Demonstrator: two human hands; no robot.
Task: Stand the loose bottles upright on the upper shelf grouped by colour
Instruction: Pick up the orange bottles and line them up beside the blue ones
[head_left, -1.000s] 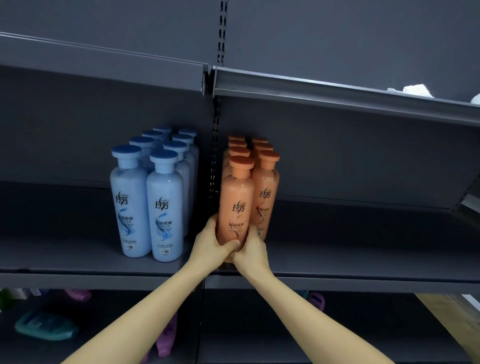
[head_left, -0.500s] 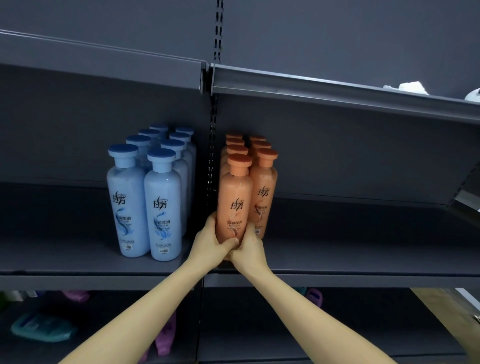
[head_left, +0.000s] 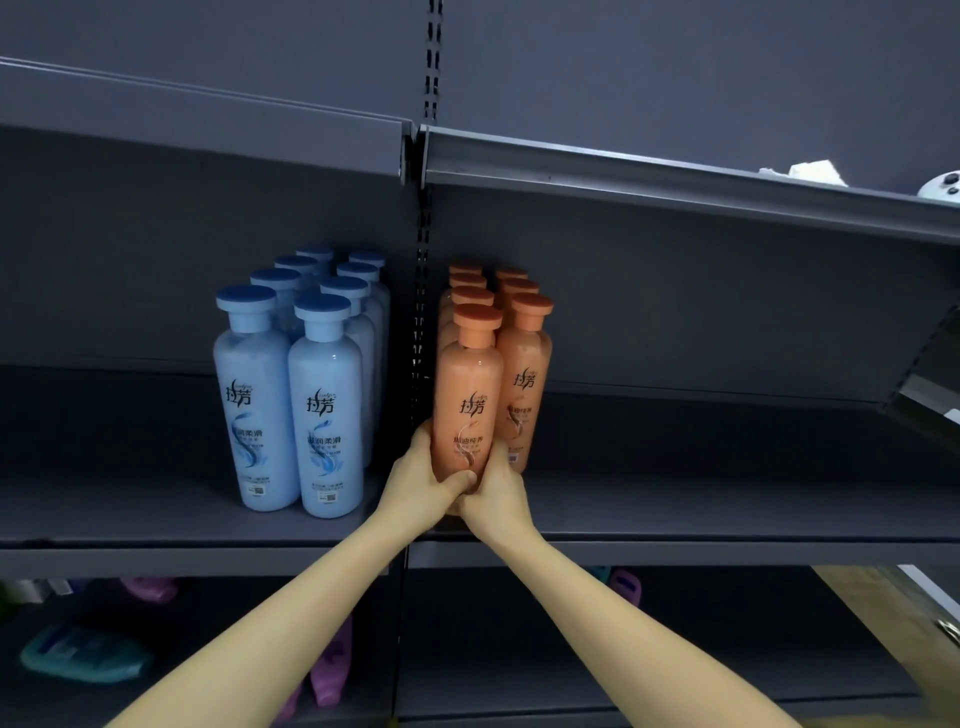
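Observation:
An orange bottle (head_left: 469, 384) stands upright at the front of the orange group (head_left: 522, 332) on the upper shelf (head_left: 675, 519). My left hand (head_left: 421, 478) grips its lower left side and my right hand (head_left: 496, 488) grips its lower right side, so the base is hidden. Left of the shelf divider stands a group of blue bottles (head_left: 291, 395), upright in two rows. On the lower shelf lie loose purple bottles (head_left: 330, 670) and a teal bottle (head_left: 78, 657).
A perforated upright (head_left: 423, 291) separates the two shelf bays. The shelf above (head_left: 675, 179) carries a white paper and a white device at the far right. More purple bottles (head_left: 626, 584) lie below on the right. A wooden floor shows at bottom right.
The view has drifted slightly; both hands stay wrapped around the front orange bottle in the same spot on the shelf.

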